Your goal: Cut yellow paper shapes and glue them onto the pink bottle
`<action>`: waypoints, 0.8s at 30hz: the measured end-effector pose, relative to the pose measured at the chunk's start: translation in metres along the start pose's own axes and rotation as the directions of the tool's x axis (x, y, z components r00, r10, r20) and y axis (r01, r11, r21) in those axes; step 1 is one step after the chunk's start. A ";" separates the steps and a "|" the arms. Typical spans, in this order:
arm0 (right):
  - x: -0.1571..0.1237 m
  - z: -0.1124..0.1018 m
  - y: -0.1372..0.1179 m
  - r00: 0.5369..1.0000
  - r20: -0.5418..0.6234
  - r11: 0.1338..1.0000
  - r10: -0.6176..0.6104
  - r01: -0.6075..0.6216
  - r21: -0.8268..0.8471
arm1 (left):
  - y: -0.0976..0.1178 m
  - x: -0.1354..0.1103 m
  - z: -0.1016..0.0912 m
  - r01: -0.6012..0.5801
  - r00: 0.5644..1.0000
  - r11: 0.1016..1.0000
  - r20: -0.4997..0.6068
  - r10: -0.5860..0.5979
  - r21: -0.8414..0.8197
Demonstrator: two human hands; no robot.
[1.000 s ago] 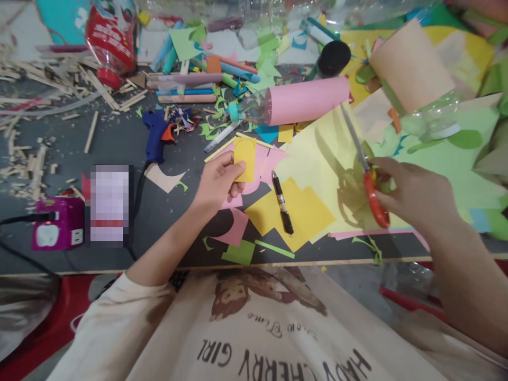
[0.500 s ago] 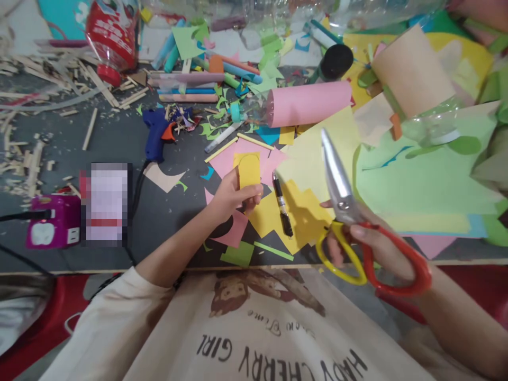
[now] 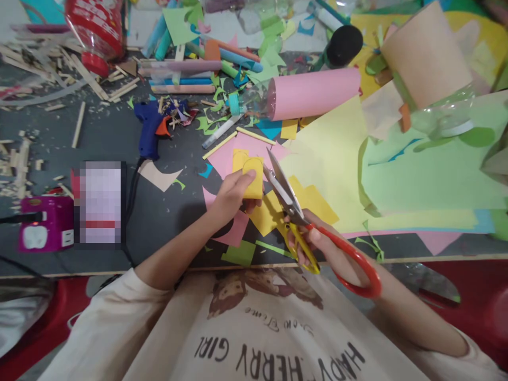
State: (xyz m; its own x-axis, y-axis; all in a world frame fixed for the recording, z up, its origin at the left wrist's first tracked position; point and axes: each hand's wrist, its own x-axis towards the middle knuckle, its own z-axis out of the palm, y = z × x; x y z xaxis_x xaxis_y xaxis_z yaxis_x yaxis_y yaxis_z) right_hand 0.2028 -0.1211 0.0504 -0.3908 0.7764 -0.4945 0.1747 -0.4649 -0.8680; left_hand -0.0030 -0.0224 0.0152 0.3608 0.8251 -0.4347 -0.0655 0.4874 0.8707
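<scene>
Over the dark grey surface [image 3: 154, 211], the right hand [image 3: 323, 243] grips steel scissors [image 3: 293, 209] with red and yellow plastic loops, blades parted, now swung left, close beside the flat yellow paper rectangle [image 3: 257, 189], layered and arc-marked, pinched by the left hand [image 3: 232, 196].

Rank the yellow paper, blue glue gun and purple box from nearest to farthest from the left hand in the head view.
1. Yellow paper, held in the left hand.
2. Blue glue gun, lying beyond the hand and to its left.
3. Purple box, well over to the left.
</scene>
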 end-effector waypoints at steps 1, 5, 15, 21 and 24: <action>0.001 0.004 -0.002 1.000 0.003 1.000 0.000 0.000 0.012 | 0.000 0.000 0.000 0.002 1.000 1.000 -0.013 -0.002 0.003; 0.005 0.014 -0.008 1.000 0.017 1.000 -0.002 0.002 0.011 | 0.002 -0.001 0.003 0.021 0.999 1.000 -0.043 -0.021 0.020; 0.010 0.022 -0.005 1.000 -0.002 0.998 0.005 -0.005 0.061 | 0.003 -0.003 0.005 0.057 0.998 0.998 -0.019 -0.057 -0.007; 0.011 0.024 0.000 0.999 -0.037 0.995 -0.006 0.009 0.097 | 0.003 -0.003 0.005 0.039 0.999 0.999 0.023 -0.039 0.035; 0.012 0.024 0.003 0.999 -0.044 0.996 -0.003 0.007 0.094 | 0.003 -0.002 0.005 0.041 0.999 0.998 0.013 -0.041 0.038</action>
State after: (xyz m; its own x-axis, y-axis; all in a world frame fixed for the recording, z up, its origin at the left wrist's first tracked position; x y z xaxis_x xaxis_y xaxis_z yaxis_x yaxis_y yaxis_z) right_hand 0.1773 -0.1236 0.0426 -0.3512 0.7956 -0.4936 0.0861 -0.4975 -0.8632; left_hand 0.0006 -0.0243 0.0198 0.3751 0.8006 -0.4672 -0.0150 0.5092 0.8605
